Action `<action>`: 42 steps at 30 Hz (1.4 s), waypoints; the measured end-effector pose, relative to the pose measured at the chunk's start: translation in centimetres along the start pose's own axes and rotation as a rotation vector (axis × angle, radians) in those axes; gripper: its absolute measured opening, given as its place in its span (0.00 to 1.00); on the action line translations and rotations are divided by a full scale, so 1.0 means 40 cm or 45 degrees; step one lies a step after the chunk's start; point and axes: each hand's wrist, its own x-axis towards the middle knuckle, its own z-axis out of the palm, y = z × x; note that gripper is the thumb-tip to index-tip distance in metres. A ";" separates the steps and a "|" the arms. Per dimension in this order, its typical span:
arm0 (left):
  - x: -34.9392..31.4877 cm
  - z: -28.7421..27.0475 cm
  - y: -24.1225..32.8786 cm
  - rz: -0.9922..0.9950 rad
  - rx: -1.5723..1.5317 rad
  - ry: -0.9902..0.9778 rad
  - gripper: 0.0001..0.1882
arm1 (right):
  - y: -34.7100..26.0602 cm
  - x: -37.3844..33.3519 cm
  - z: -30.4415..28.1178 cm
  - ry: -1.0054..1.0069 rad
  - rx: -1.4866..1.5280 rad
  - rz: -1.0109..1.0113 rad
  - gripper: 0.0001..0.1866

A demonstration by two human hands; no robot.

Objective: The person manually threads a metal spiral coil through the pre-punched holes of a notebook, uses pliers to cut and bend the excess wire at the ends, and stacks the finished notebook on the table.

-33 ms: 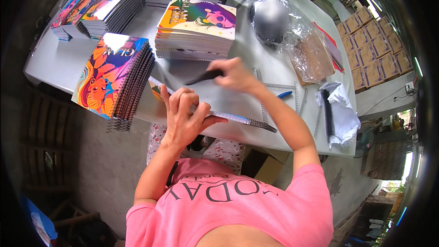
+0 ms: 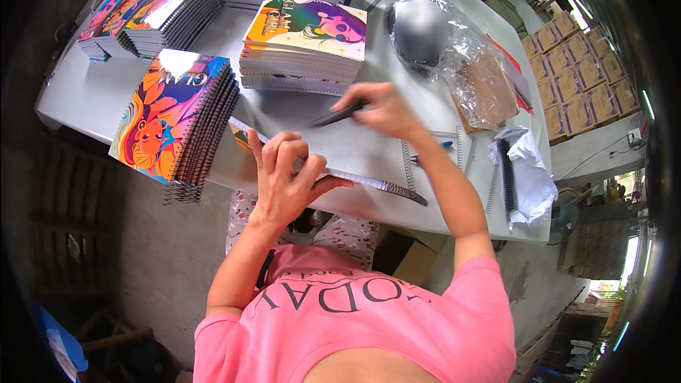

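My left hand [image 2: 282, 170] grips a notebook [image 2: 245, 131] held on edge near the table's front, its fingers curled over it. A dark wire coil [image 2: 401, 190] runs along the notebook's near edge, and its loose end sticks out to the right. Above and right of the notebook, my right hand [image 2: 383, 108] is closed on a slim black object [image 2: 339, 113], blurred by motion, so its kind is unclear. The object's tip points left and stays apart from the notebook. Beside my right forearm lies a blue-handled tool [image 2: 444, 145], partly covered by the arm.
Stacked spiral notebooks [image 2: 167, 117] stand at left, with another pile [image 2: 305, 42] ahead and several more at the far left. Loose wire coils [image 2: 464, 152], crumpled white paper [image 2: 533, 184] and clear plastic wrap [image 2: 482, 78] lie at right. Brown cartons [image 2: 582, 74] are stacked beyond the table.
My right hand has shifted a little right and away from me with the black object, farther from the notebook. My left hand and the notebook stay about where they were.
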 end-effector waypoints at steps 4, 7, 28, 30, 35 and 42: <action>0.025 0.006 0.054 -0.172 -0.093 0.004 0.23 | 0.022 -0.144 -0.087 0.173 1.349 -0.636 0.07; 0.018 0.040 0.054 -0.147 -0.038 0.032 0.24 | 0.020 -0.173 -0.050 -0.075 1.033 -0.494 0.07; 0.032 0.008 0.054 -0.260 0.048 0.011 0.31 | -0.050 -0.097 -0.022 -0.165 0.073 -0.298 0.19; 0.062 -0.031 0.019 -0.320 0.075 0.008 0.30 | -0.013 -0.100 -0.040 0.176 0.003 -0.186 0.19; 0.066 -0.037 -0.040 -0.235 0.009 0.047 0.35 | -0.059 -0.054 0.005 -0.088 0.029 -0.253 0.18; 0.070 -0.031 -0.046 -0.259 -0.122 0.159 0.35 | -0.051 -0.032 -0.009 0.023 -0.101 -0.254 0.20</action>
